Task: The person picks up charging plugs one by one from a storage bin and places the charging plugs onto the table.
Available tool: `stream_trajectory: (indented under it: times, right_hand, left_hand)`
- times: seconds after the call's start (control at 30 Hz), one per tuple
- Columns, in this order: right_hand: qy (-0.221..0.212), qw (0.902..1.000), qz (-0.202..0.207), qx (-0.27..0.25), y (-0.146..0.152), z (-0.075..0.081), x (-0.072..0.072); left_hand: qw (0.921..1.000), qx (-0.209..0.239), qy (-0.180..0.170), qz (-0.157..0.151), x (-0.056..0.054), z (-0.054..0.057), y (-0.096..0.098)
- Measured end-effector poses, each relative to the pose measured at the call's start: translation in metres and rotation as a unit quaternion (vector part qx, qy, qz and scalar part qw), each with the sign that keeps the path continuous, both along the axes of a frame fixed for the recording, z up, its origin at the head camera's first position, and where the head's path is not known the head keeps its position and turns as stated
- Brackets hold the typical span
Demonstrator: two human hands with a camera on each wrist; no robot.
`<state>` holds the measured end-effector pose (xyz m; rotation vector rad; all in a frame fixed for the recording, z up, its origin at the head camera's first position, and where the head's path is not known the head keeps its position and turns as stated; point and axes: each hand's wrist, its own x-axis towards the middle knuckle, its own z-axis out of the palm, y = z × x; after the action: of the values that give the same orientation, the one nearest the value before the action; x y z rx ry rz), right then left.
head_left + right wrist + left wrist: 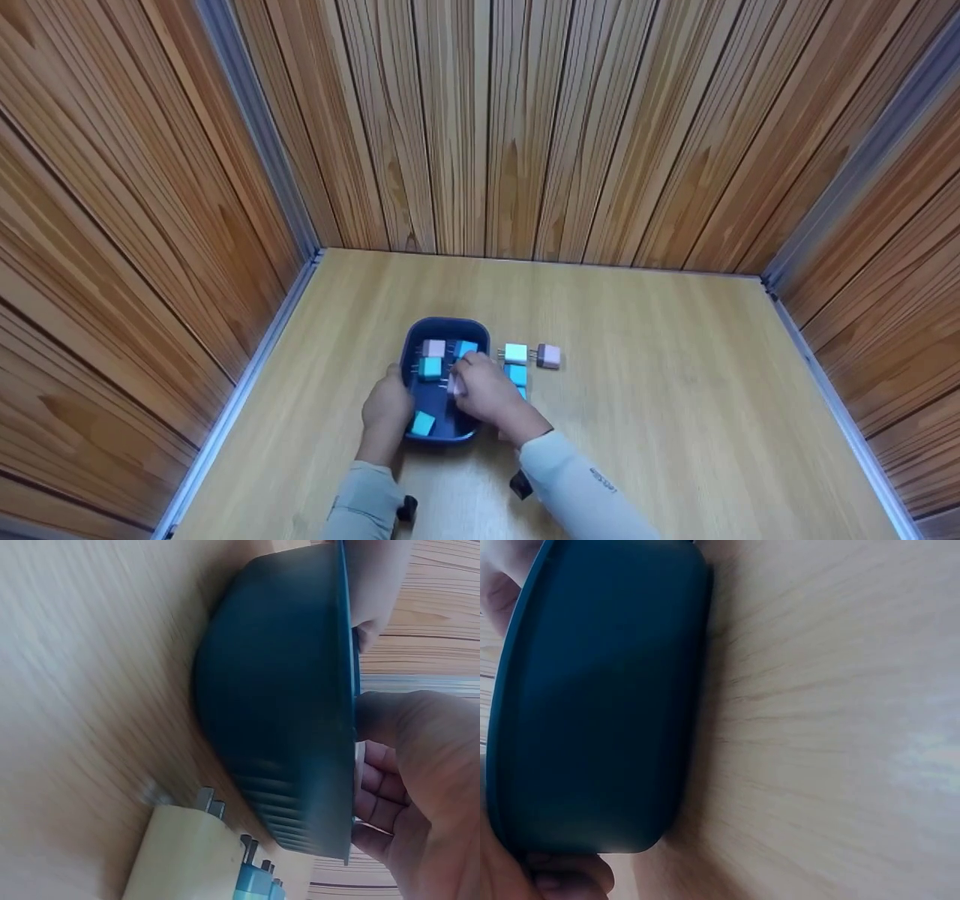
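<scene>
A dark blue plastic bin (448,433) stands on the table, holding several two-pin charger plugs. My left hand (388,405) grips its left side, with curled fingers (574,875) against the outer wall in the left wrist view. Over the right rim reaches my right hand (486,386), pinching a pink charger plug (456,385) inside the bin; the fingers partly cover it. Near that hand in the bin are a pink-topped plug (434,348), a teal plug (430,368) and a blue plug (466,349). A turquoise plug (423,424) lies tilted at the near end.
Right of the bin, a white-and-green plug (515,353), a blue plug (515,374) and a pink-and-brown plug (549,356) lie on the wooden table (675,420). Close to the bin wall in the right wrist view is a cream plug (184,855). Wood-panelled walls (525,135) enclose the table.
</scene>
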<state>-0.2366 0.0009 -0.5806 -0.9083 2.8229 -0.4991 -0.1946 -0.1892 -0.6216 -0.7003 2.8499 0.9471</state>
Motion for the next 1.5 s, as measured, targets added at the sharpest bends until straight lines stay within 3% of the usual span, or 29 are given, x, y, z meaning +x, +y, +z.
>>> stream_trajectory:
  times: [0.2, 0.67, 0.87, 1.2, 1.5]
  right_hand:
    - [-0.002, 0.9999, -0.007, -0.014, 0.006, 0.004, -0.001]
    - [0.021, 0.9989, -0.020, -0.037, 0.023, 0.019, 0.000]
    - [0.032, 0.9980, -0.040, -0.037, 0.030, 0.023, -0.001]
    - [0.021, 0.9958, -0.067, -0.059, 0.043, 0.021, -0.001]
    - [0.036, 0.9943, -0.079, -0.061, 0.052, 0.017, -0.001]
  left_hand:
    - [0.9998, 0.005, -0.018, 0.001, -0.001, 0.000, 0.000]
    - [0.9994, 0.030, -0.017, 0.007, 0.002, 0.002, 0.001]
    - [0.9999, -0.008, 0.003, -0.005, 0.001, 0.001, 0.001]
    - [0.9998, 0.002, -0.017, -0.006, 0.000, 0.001, 0.001]
    - [0.9999, -0.001, -0.015, -0.005, 0.000, 0.003, 0.001]
